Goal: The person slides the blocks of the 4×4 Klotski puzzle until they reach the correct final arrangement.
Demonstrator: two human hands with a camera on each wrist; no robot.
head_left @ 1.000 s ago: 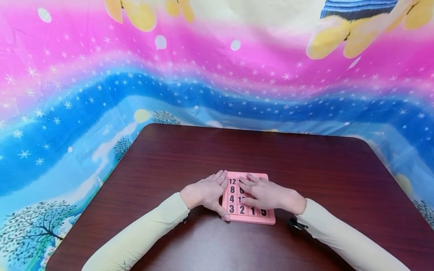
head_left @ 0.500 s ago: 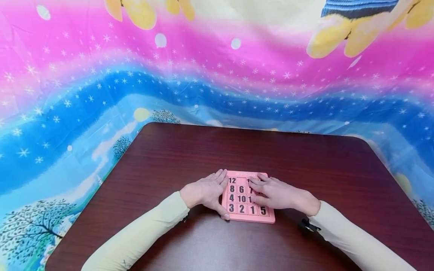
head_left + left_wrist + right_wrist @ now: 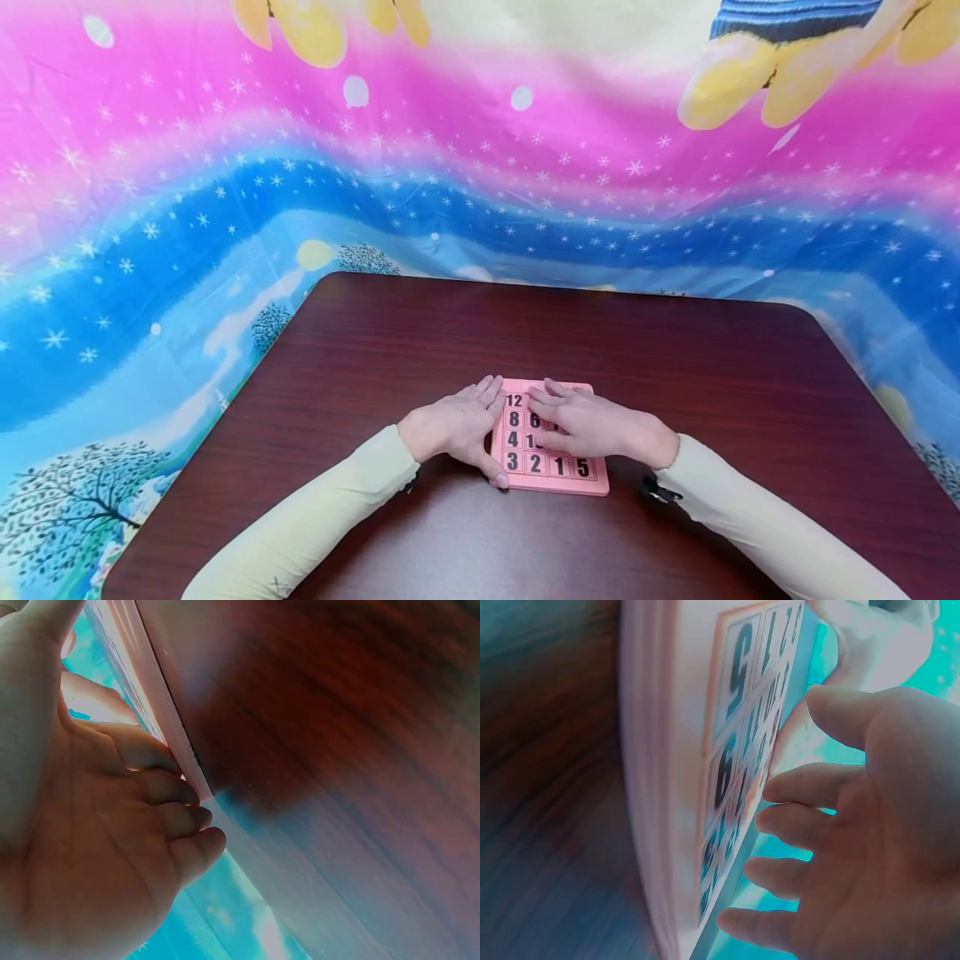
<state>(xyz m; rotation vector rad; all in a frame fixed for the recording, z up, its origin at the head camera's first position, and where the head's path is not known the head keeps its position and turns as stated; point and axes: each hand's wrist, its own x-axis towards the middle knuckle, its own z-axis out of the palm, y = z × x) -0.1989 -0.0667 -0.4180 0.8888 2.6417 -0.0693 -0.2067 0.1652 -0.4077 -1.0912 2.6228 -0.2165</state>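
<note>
A pink sliding number puzzle point(image 3: 536, 463) with black numerals lies flat on the table. My left hand point(image 3: 463, 423) braces its left side, fingers straight along the edge and thumb at the near left corner. From the left wrist view, the fingertips meet the side of the puzzle point(image 3: 169, 712). My right hand point(image 3: 598, 423) lies over the upper right tiles with its fingers extended, hiding much of the top rows. The bottom row reads 3, 2, 1, 5. In the right wrist view the fingers are at the tile face of the puzzle point(image 3: 727, 712).
The dark reddish-brown table point(image 3: 420, 333) has rounded far corners. Behind it hangs a pink and blue patterned cloth point(image 3: 480, 183), reaching down past the table's sides. Both forearms wear pale sleeves point(image 3: 315, 508).
My right hand shifted right across the tiles half a second ago, showing a gap beside the 12, then came back left over it. The left hand and the puzzle frame stay put.
</note>
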